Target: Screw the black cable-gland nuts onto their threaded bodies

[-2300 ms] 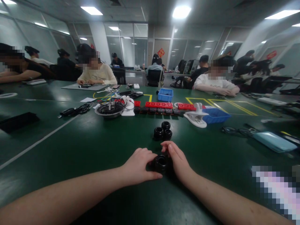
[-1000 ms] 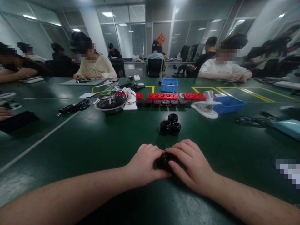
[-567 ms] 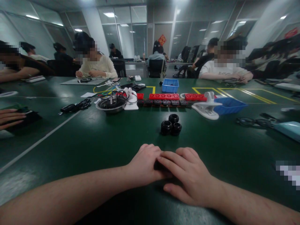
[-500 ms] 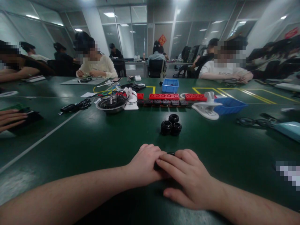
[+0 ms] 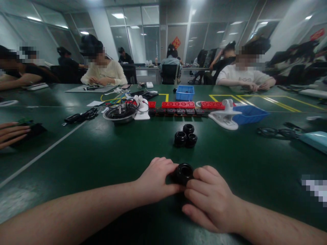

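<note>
One black ring [image 5: 184, 179] logged at the near part of the worktop [image 5: 127, 149], between both hands, open end facing up. Cannot tell whether resting on the surface or slightly raised; underside hidden. Left grip [image 5: 155, 178] closed about the ring's left side, index finger on the far side, thumb on the near side. Right grip [image 5: 213, 199] curled, with fingertips against the right, near edge and thumb apart below. Cannot tell whether anything is pinched under those fingers.

Main risk: slip or tilt of the ring. Likely causes: smooth, glossy wall, and uneven push from the right against a hold by only finger and thumb. Second risk: roll across the worktop if tipped onto its rounded side and let go. Third: skin nipped between rim and surface, from fingers tucked low and out of sight.

Beyond, three rings [image 5: 180, 140] in a tight cluster, well ahead of both hands. Possible scatter if knocked by a forward slip. Farther out, basin [image 5: 120, 120], red sockets [image 5: 178, 105] and white clip [image 5: 226, 118], with blue bin [image 5: 251, 114] beside the clip. Judged low risk at that distance, save for a hard roll.
</note>
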`<state>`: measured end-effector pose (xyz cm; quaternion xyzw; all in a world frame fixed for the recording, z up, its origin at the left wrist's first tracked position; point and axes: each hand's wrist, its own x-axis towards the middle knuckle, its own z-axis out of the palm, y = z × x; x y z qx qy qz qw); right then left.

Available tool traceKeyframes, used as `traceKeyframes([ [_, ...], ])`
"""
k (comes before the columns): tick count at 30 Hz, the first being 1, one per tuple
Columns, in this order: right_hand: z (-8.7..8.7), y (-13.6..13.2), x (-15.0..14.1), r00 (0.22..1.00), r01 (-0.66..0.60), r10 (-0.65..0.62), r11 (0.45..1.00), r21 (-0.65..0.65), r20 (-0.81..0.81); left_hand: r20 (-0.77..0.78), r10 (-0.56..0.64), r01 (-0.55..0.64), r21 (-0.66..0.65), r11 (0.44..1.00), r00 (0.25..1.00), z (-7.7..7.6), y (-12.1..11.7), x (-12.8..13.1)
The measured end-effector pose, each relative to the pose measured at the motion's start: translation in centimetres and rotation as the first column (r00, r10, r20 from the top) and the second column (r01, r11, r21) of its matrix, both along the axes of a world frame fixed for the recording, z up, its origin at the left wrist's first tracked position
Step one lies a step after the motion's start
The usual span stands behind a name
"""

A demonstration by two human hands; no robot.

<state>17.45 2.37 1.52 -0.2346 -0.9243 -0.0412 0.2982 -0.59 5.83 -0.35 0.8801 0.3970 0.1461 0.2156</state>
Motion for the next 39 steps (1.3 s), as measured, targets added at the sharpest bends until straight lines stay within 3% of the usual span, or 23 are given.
traceKeyframes([
  [3,-0.2,0.9,0.5,0.999,0.045,-0.045,0.999,-0.008,-0.014,0.015,-0.002,0.002,-0.013,1.0,1.0,-0.1,0.1,-0.1],
  [6,-0.6,2.1,1.1,0.99,0.126,-0.132,0.987,-0.098,-0.053,0.014,-0.006,0.007,-0.021,1.0,1.0,0.0,0.2,-0.3],
  [11,-1.6,3.7,1.6,0.956,0.28,-0.294,0.904,-0.323,0.006,0.005,-0.049,0.049,-0.015,0.999,0.999,0.1,0.1,-0.4],
  [17,-2.1,4.0,1.6,0.932,0.304,-0.359,0.853,-0.423,-0.053,-0.019,-0.059,0.058,-0.012,0.998,0.998,0.1,0.1,-0.3],
  [20,-1.6,3.3,1.4,0.946,0.265,-0.316,0.883,-0.387,-0.073,-0.012,-0.059,0.059,-0.007,0.998,0.998,0.0,0.1,-0.3],
  [25,-0.5,1.6,0.7,0.984,0.143,-0.159,0.975,-0.172,-0.085,-0.019,-0.058,0.058,0.017,0.998,0.998,-0.3,0.1,-0.3],
  [29,-0.1,0.9,0.2,0.984,0.178,-0.18,0.977,-0.119,-0.009,-0.038,-0.055,0.057,0.033,0.998,0.998,-0.4,0.1,-0.1],
  [39,-0.2,0.7,0.0,0.978,0.21,-0.21,0.978,-0.004,-0.001,-0.04,-0.047,0.048,0.036,0.998,0.998,-0.2,-0.1,-0.1],
])
